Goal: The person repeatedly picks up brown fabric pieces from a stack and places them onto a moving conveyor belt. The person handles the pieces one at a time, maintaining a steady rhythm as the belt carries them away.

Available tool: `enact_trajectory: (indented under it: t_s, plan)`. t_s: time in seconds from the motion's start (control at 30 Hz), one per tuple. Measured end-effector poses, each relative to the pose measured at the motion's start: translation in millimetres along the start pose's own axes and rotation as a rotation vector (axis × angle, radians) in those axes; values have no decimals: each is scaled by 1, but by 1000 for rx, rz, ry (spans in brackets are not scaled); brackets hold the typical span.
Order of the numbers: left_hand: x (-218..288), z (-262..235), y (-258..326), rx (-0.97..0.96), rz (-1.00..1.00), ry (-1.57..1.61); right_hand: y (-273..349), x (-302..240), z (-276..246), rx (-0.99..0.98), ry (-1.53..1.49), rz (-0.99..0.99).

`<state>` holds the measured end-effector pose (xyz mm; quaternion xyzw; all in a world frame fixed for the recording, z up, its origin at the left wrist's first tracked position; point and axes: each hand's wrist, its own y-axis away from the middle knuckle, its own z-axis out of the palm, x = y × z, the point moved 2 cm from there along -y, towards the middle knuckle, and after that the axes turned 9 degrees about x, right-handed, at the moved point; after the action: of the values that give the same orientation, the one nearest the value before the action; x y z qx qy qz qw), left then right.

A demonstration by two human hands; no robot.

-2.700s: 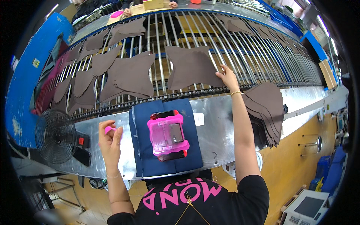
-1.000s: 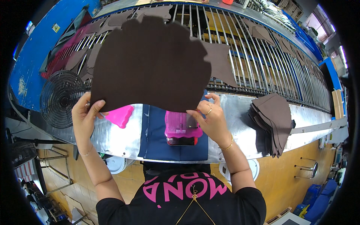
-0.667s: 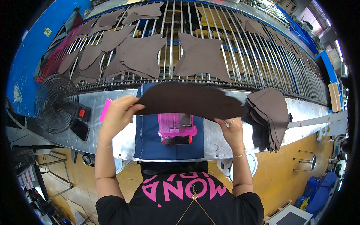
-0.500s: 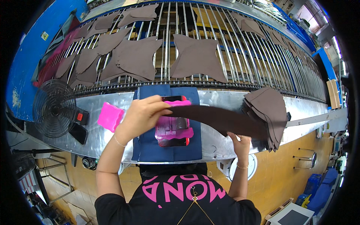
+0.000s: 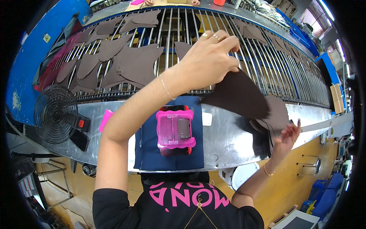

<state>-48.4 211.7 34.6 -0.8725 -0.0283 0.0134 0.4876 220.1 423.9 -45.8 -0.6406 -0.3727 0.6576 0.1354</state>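
My left hand (image 5: 213, 57) is raised over the front edge of the rack, its fingers pinched on the upper corner of a dark brown cut fabric piece (image 5: 240, 95). The piece hangs down from it to the right, its lower edge smeared by motion. Beside the stack of brown cut pieces (image 5: 277, 108) at the bench's right, my right hand (image 5: 286, 139) has its fingers apart with nothing in them. A pink plastic tray (image 5: 164, 129) holding a small grey block (image 5: 183, 128) lies on a red-and-black object, on folded navy cloth (image 5: 152, 158).
Across the bench runs a rack of metal bars (image 5: 263, 72) carrying several brown pieces (image 5: 138, 63). A black wire fan (image 5: 57, 114), a dark phone (image 5: 79, 139) and a pink scalloped piece (image 5: 106, 120) are at the left. Another person's hands (image 5: 148, 2) show at the far edge.
My left hand has moved right and away from me, carrying the brown piece off the pink tray toward the rack. My right hand has let go of the piece and shifted right.
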Motion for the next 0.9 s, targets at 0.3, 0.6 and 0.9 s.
enact_trajectory:
  t_s: [0.3, 0.6, 0.9]
  plan:
    - [-62, -11, -12, -61, 150, -487, -3, 17, 250, -668, 137, 249]
    - [-55, -134, 93, 368, -541, -446, 36, 87, 469, -757, -461, 815]
    - [-29, -159, 193, 522, -969, -387, 30, 125, 509, -654, -128, 875]
